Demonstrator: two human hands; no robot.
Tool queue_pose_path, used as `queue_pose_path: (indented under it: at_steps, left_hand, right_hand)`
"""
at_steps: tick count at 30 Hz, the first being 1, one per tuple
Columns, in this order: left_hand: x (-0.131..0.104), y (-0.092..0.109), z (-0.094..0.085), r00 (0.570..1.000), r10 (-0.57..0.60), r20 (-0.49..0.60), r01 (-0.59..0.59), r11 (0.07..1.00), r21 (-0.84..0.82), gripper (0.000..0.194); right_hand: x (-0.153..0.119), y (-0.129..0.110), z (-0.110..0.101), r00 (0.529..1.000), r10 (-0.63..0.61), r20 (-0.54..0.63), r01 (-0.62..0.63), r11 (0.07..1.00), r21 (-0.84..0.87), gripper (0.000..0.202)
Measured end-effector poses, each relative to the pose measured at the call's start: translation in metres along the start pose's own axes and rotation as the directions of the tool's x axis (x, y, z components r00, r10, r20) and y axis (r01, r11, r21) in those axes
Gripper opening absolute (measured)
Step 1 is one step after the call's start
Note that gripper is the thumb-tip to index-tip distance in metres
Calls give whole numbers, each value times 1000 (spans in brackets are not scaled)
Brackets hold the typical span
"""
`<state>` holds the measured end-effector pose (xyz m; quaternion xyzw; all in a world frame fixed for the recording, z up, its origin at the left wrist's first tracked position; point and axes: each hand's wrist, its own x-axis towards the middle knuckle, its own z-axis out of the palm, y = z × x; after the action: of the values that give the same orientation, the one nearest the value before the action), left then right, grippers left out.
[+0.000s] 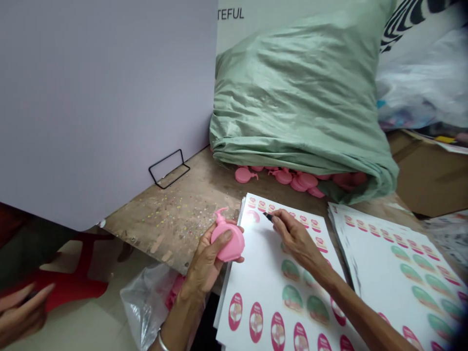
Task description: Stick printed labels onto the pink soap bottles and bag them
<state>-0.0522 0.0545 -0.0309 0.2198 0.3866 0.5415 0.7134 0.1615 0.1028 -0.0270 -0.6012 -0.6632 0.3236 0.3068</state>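
Clock directions are from the middle of the view. At eight o'clock a co-worker's hand (24, 312) reaches in, too blurred to tell whether it grips anything, with a red plastic seat (75, 287) just beside it. A large pale lavender board (106, 97) fills ten o'clock. Between seven and eight, a clear plastic bag (141, 302) shows pink pieces inside. At nine o'clock a black wire stand (169, 169) rests on the glitter-flecked wooden table (204, 180).

At six o'clock the left hand (208, 261), a silver bangle (163, 341) at its wrist, grasps a flat, round pink pump-bottle shape (234, 248), thumb across its face, nozzle towards twelve. Next, at five o'clock, lies a stack of printed sticker sheets (259, 278). Above its upper part, the right hand (292, 234), at four o'clock, pinches a small black-tipped tool (268, 216) beside a pale pink sticker (252, 217); whether the tip touches the sheet I cannot tell.

A green fabric sack (303, 97) bulges at one o'clock, more pink pump-bottle shapes (307, 180) beneath its edge. A second sheet stack (380, 263) lies at four, a brown carton (427, 175) at three.
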Motion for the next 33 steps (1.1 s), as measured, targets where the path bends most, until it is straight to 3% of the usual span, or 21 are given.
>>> queue_pose_path:
  at_steps: [4, 8, 12, 18, 27, 33]
  left_hand:
    - [13, 2, 6, 999, 5, 48, -8, 998, 69, 41]
    - [27, 2, 17, 999, -35, 38, 31, 995, 99, 47]
    - [44, -1, 23, 998, -29, 52, 19, 982, 190, 47]
    - [63, -11, 23, 999, -12, 51, 1, 978, 207, 44]
    - [67, -17, 21, 998, 43, 54, -55, 967, 248, 40]
    - [67, -18, 17, 995, 86, 56, -99, 949, 298, 39]
  right_hand:
    - [21, 15, 0, 989, -126, -78, 89, 927, -363, 20]
    - [25, 18, 11, 978, -177, -108, 98, 852, -515, 21]
    - [25, 21, 18, 960, -212, -185, 75, 826, -559, 19]
    - [23, 26, 22, 935, -300, -190, 135, 795, -592, 17]
    - [27, 28, 21, 960, -206, -192, 109, 901, -419, 15]
    - [29, 25, 25, 949, -216, -231, 70, 855, -514, 23]
